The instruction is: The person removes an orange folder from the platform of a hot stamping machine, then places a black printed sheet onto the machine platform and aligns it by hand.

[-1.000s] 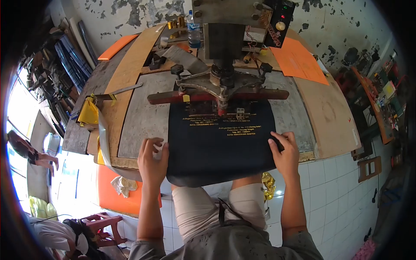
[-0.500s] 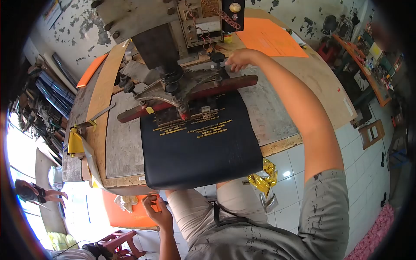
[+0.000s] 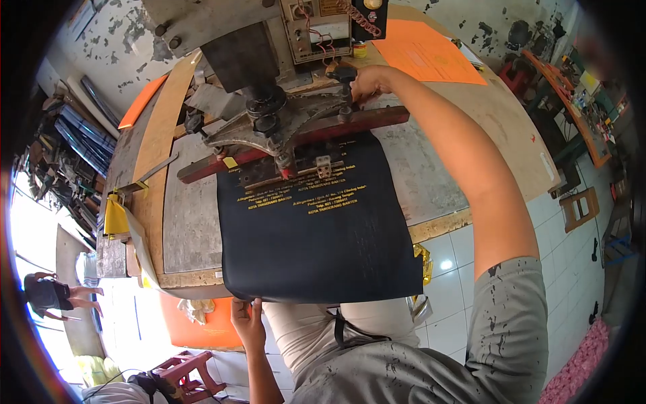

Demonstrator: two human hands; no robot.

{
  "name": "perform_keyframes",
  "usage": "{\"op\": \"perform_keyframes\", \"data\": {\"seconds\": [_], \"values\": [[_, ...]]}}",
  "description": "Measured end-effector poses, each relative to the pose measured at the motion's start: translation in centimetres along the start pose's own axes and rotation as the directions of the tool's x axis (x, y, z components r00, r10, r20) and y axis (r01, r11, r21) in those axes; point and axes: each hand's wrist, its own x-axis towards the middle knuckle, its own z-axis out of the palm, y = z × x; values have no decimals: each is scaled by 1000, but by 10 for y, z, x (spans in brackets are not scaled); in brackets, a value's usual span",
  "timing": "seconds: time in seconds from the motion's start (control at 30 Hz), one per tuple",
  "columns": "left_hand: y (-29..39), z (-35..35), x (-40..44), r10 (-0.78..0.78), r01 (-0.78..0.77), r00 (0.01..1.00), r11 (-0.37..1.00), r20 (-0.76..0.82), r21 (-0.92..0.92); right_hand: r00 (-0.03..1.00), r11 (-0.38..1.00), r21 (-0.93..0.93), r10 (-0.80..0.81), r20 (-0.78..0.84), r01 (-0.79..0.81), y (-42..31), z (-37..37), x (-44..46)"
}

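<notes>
A black sheet (image 3: 313, 249) is pinched at seven o'clock, on its overhanging near edge, by the left hand (image 3: 249, 324); its far end is overlapped by the press (image 3: 242, 64) at twelve. Whether the knob (image 3: 342, 74) at one is gripped by the right hand (image 3: 370, 82) cannot be told. Grey board (image 3: 436, 183) is exposed at two.

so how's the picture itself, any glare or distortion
Head view, left: the background is blown out to white; head view, lower right: a bright glare spot on the floor tiles; head view, edges: strong wide-angle bending and blackened corners; head view, centre: gold lettering on the black sheet partly readable.
</notes>
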Motion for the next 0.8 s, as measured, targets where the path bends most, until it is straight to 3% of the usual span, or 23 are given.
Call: {"op": "perform_keyframes", "data": {"seconds": [0.1,0.4,0.5,0.57,0.6,0.63,0.67,0.7,0.73,0.77,0.8], "values": [[-1,-2,-1,12,-13,1000,999,-16,-31,966,984,62,-150,-211,167,-4,-6,-12],[4,-1,2,41,-47,998,992,-51,-114,907,965,-37,-257,-333,259,14,1,2],[7,-6,1,71,-73,997,994,-25,-79,781,907,-337,-397,-482,254,25,-17,-22],[-9,-16,2,86,-87,995,996,-53,-19,685,923,-67,-329,-650,380,11,-14,-107],[-17,-20,0,91,-91,993,996,-70,8,435,837,-214,-459,-774,503,27,-19,-131],[-18,-14,-1,112,-106,981,993,-159,45,394,851,-100,-340,-854,516,10,-8,-198],[-28,-15,-4,114,-110,968,993,-225,33,219,852,-41,-180,-959,521,-15,25,-264],[-43,-17,-9,110,-109,948,994,-298,20,-36,805,-76,-68,-997,588,-5,48,-301],[-54,-17,-17,100,-105,921,994,-377,7,-279,718,-231,-53,-959,656,1,71,-340],[-58,-14,-24,165,-125,905,984,-392,124,-521,560,-487,-112,-846,670,-2,95,-378],[-53,-7,-31,120,-70,923,987,-365,146,-762,328,-763,-163,-627,557,-13,116,-414]]}}
